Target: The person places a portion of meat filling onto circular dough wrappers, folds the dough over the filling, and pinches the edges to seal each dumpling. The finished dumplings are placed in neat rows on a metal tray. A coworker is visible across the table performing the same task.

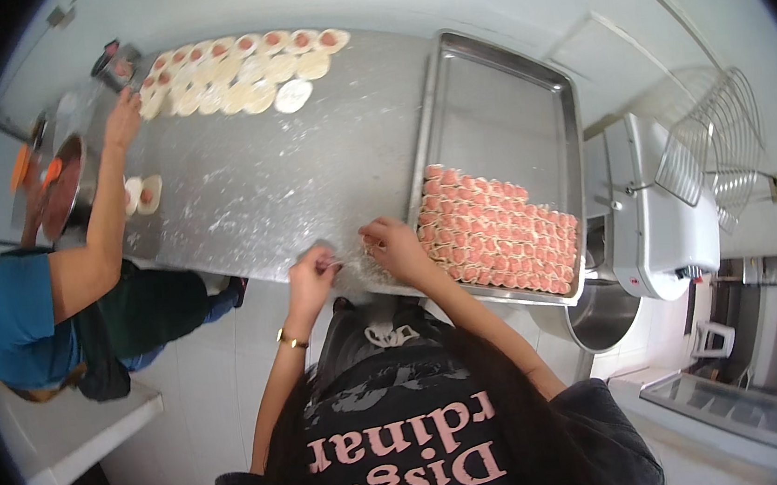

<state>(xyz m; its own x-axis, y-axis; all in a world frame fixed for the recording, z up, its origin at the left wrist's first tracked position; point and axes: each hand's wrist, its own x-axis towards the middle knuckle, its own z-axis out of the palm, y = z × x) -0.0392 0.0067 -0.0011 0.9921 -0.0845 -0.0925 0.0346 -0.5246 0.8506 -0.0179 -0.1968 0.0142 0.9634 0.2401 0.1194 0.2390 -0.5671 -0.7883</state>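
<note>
My left hand (314, 270) is closed in a pinch near the front edge of the steel table, with something small and pinkish at its fingertips that I cannot make out. To its right, my right hand (395, 249) has its fingers curled together over the table, and what they hold, if anything, is hidden. Between the two hands is a blurred, whitish, see-through patch. Just right of my right hand is a large metal tray (574, 131), its near half filled with tight rows of small dumplings (498, 232) with pink filling showing on top.
On the floury steel table (260, 171), dough rounds (246, 74) lie in rows at the back, some topped with filling. At left, a co-worker (24, 296) reaches over the table beside a metal bowl (66, 194) of filling. A white machine (652, 208) with a steel bowl (606, 315) stands right.
</note>
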